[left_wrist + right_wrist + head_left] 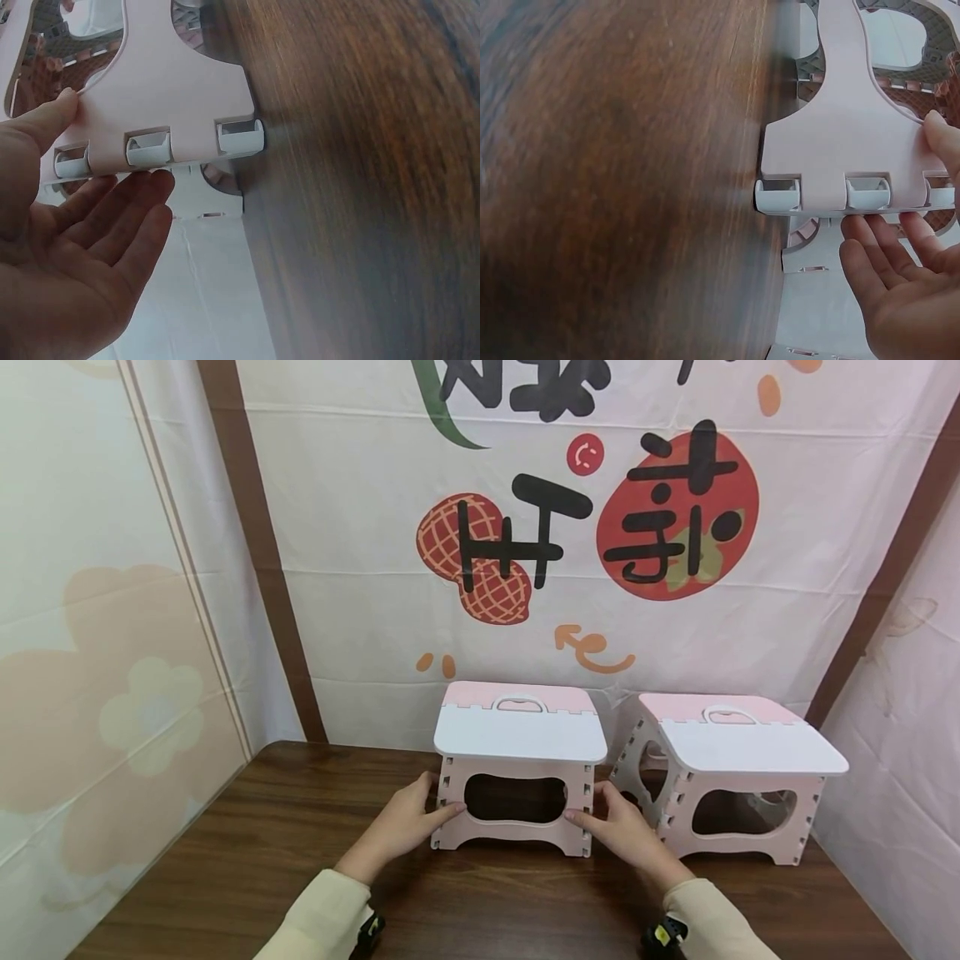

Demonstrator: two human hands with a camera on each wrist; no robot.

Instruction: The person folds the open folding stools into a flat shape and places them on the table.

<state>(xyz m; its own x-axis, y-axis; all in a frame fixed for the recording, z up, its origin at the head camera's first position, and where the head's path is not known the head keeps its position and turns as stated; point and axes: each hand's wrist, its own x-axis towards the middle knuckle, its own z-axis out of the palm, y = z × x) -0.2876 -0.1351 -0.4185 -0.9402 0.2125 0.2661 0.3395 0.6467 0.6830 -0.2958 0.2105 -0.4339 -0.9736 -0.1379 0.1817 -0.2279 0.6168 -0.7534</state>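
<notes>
A pink and white folding step stool (517, 739) stands unfolded on the wooden table in the head view, its carry handle folded into the top. My left hand (408, 817) grips its left front leg edge, thumb on the front panel (172, 97) and fingers at the side. On the opposite edge my right hand (618, 828) holds the stool the same way, thumb on the front and fingers along the side below the hinges (868, 193). Both wrist views show the fingertips touching the side; what lies behind the panel is partly hidden.
A second stool (757, 747) of the same kind stands unfolded close to the right, near my right forearm. The brown wooden table (225, 860) extends to the left and front. A printed cloth (360, 635) hangs behind, with more cloth at both sides.
</notes>
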